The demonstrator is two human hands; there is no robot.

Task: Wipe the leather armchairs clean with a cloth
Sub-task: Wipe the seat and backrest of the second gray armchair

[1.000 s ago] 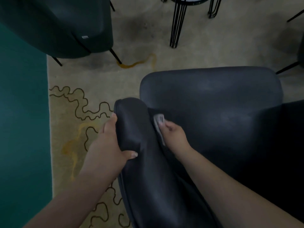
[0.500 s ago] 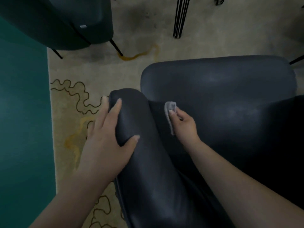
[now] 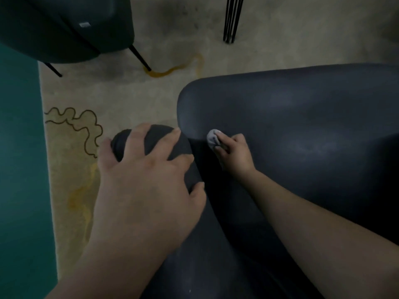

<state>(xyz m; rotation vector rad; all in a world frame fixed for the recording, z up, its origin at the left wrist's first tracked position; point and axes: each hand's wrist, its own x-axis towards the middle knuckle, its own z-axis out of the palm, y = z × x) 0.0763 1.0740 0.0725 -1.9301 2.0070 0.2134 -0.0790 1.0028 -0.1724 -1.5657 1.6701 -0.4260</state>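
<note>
Beige carpet [image 3: 133,100], marked with dark squiggly lines and yellowish streaks, covered the floor, bordered on the left by a teal strip [image 3: 19,169]. On the right hand [image 3: 234,153], the fingers [image 3: 224,140] were curled tightly around a small grey cloth [image 3: 213,137], bunched into a wad and pressed into the crease where the armrest met the seat cushion of the dark leather armchair [image 3: 302,130]. On the left hand [image 3: 149,178], the fingers [image 3: 166,143] were spread and nearly straight, draped over the rounded front end of the armrest [image 3: 157,134], with the thumb lying along its inner side; the palm rested on top without clenching. Both bare forearms reached in from the lower edge, the right one crossing above the seat. Farther off, at the upper left, a second dark armchair [image 3: 64,29] stood on thin black legs, well apart from the first. Near the top right, a bundle of thin black metal legs [image 3: 232,20] stood on the carpet.
</note>
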